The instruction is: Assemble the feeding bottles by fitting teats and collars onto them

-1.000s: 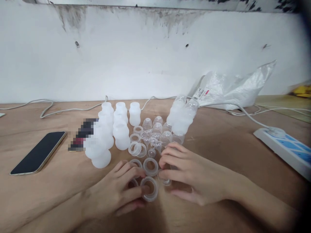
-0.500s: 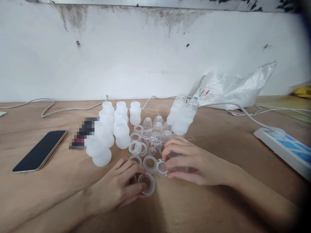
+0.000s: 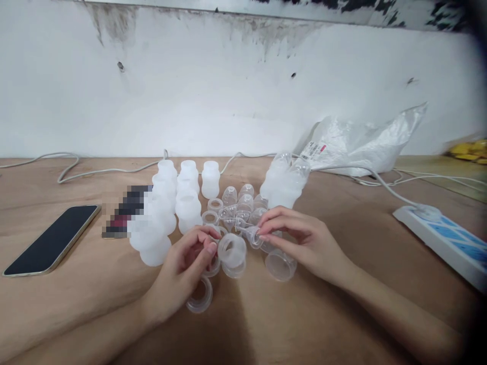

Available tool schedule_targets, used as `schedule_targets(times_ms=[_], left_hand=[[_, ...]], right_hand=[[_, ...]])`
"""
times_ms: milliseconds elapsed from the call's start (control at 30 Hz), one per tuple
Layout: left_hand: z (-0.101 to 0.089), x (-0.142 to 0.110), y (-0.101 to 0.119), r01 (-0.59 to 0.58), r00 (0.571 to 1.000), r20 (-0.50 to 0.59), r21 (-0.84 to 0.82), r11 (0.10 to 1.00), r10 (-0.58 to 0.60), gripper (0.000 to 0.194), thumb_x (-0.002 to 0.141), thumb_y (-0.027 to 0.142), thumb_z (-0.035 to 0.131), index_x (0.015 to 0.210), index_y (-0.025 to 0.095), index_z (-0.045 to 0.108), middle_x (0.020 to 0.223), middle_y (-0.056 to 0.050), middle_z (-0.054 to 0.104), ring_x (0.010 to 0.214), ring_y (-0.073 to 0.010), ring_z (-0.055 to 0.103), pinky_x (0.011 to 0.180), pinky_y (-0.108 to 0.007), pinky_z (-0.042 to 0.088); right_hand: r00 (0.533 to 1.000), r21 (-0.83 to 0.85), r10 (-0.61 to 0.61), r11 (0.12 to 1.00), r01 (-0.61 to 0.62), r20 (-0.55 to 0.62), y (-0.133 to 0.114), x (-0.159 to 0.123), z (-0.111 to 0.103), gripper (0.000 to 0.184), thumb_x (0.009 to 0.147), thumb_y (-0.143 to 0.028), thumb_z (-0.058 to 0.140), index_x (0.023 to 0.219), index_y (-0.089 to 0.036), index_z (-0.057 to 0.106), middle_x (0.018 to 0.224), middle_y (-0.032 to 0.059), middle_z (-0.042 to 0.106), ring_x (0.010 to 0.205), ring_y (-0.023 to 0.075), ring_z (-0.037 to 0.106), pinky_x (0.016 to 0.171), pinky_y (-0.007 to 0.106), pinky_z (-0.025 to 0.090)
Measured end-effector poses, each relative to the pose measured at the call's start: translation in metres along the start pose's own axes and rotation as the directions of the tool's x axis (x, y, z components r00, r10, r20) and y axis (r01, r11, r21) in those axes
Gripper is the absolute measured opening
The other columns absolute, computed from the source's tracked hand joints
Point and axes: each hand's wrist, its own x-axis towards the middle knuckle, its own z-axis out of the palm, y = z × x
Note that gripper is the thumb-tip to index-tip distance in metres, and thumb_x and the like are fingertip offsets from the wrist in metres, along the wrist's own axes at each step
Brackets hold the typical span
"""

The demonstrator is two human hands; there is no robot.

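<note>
Leaning toward the viewer, a translucent ring (image 3: 239,253) is held up at the front of the cluster of parts, partly covering another ring (image 3: 234,272) that lies on the wooden table (image 3: 292,324). The left hand (image 3: 186,261) grips the raised ring by its left edge, thumb and index finger closed on it and the other fingers curled in. Just to the right, a clear teat (image 3: 252,236) is pinched between the thumb and fingertips of the right hand (image 3: 310,237), its narrow end pointing left; it is near the raised ring but apart from it.

Below the left hand lies a loose ring (image 3: 199,306), and a clear cap (image 3: 280,267) lies just below the right fingertips. Behind the hands, clear domed caps (image 3: 230,195) stand close together among more teats, with further rings (image 3: 210,218) along their left side. White bottles (image 3: 188,208), open at the top, stand in rows to the left; more white bottles, topped with clear domes (image 3: 281,180), stand together behind the right hand.

Farther out, a dark-screened phone (image 3: 53,241) lies at the left, beside a pixelated item (image 3: 129,213). A silvery plastic bag (image 3: 357,144) rests against the white wall (image 3: 213,81), and a power strip (image 3: 441,233) sits at the right with its cable (image 3: 393,190) trailing back.
</note>
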Motion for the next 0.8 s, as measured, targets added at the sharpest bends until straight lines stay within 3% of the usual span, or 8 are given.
schedule_targets(times_ms=[100,200,267,300,333,400,667,800], left_hand=[[0.0,0.0,-0.002,-0.036,0.999,-0.01,0.169,0.985,0.038,0.019,0.088,0.026,0.042,0.071,0.017,0.046,0.099,-0.006,0.053,0.094,-0.0167,0.052,0.072,-0.026,0.044],[0.001,-0.004,0.0,-0.241,0.97,0.09,0.451,0.86,0.225,0.005,0.085,0.02,0.048,0.082,0.017,0.051,0.106,-0.008,0.053,0.099,-0.0184,0.052,0.075,-0.029,0.044],[0.007,-0.005,0.004,-0.493,0.869,0.283,0.567,0.66,0.406,0.007,0.084,0.016,0.051,0.091,0.015,0.053,0.106,-0.008,0.056,0.096,-0.0181,0.053,0.077,-0.03,0.043],[0.012,-0.006,0.006,-0.617,0.784,0.392,0.582,0.53,0.482,0.01,0.084,0.016,0.051,0.093,0.014,0.054,0.103,-0.008,0.059,0.092,-0.018,0.054,0.077,-0.031,0.043],[0.018,-0.005,0.007,-0.705,0.702,0.494,0.581,0.405,0.513,0.011,0.084,0.015,0.05,0.095,0.012,0.055,0.099,-0.007,0.061,0.091,-0.0182,0.054,0.078,-0.032,0.042],[0.032,-0.004,0.008,-0.769,0.625,0.602,0.585,0.258,0.498,0.018,0.087,0.016,0.047,0.102,0.01,0.055,0.1,-0.006,0.062,0.09,-0.0186,0.054,0.078,-0.033,0.041],[0.058,-0.001,0.011,-0.789,0.611,0.688,0.572,0.226,0.392,0.021,0.089,0.021,0.043,0.105,0.018,0.056,0.095,-0.004,0.062,0.082,-0.0173,0.053,0.072,-0.032,0.04],[0.075,-0.005,0.007,-0.901,0.429,0.751,0.398,0.175,0.501,0.024,0.091,0.02,0.038,0.103,0.019,0.059,0.111,-0.002,0.06,0.091,-0.0141,0.053,0.073,-0.027,0.04]], right_hand=[[1.0,-0.049,-0.005,0.999,0.004,-0.005,-0.002,-0.002,0.005,0.01,0.079,-0.015,0.055,0.075,-0.02,0.063,0.081,0.0021,0.062,0.071,0.0118,0.059,0.062,0.024,0.048],[0.999,-0.133,-0.042,0.99,0.038,-0.026,-0.005,-0.005,0.012,0.013,0.079,-0.012,0.053,0.075,-0.02,0.062,0.081,0.0021,0.062,0.07,0.0115,0.059,0.061,0.024,0.049],[0.994,-0.178,-0.047,0.984,0.029,-0.098,-0.006,-0.006,0.016,0.014,0.079,-0.011,0.053,0.076,-0.021,0.062,0.081,0.0023,0.062,0.071,0.0122,0.06,0.062,0.025,0.049],[0.988,-0.194,-0.039,0.981,0.009,-0.149,-0.006,-0.007,0.017,0.014,0.079,-0.011,0.053,0.075,-0.021,0.062,0.08,0.0025,0.062,0.072,0.0127,0.06,0.063,0.025,0.05],[0.98,-0.202,-0.025,0.979,-0.016,-0.199,-0.006,-0.008,0.019,0.014,0.079,-0.011,0.053,0.075,-0.021,0.062,0.08,0.0026,0.062,0.073,0.013,0.06,0.063,0.026,0.05],[0.968,-0.2,-0.003,0.979,-0.049,-0.252,-0.005,-0.008,0.02,0.015,0.078,-0.011,0.052,0.074,-0.021,0.062,0.08,0.0027,0.061,0.074,0.0132,0.06,0.064,0.026,0.05],[0.964,-0.195,-0.029,0.981,-0.024,-0.266,0.0,-0.009,0.021,0.015,0.077,-0.009,0.052,0.074,-0.019,0.062,0.08,0.0021,0.061,0.073,0.0123,0.06,0.067,0.025,0.05],[0.961,-0.222,-0.061,0.975,-0.001,-0.27,0.001,-0.009,0.023,0.016,0.077,-0.008,0.052,0.073,-0.019,0.062,0.079,0.002,0.062,0.073,0.0125,0.06,0.066,0.024,0.049]])
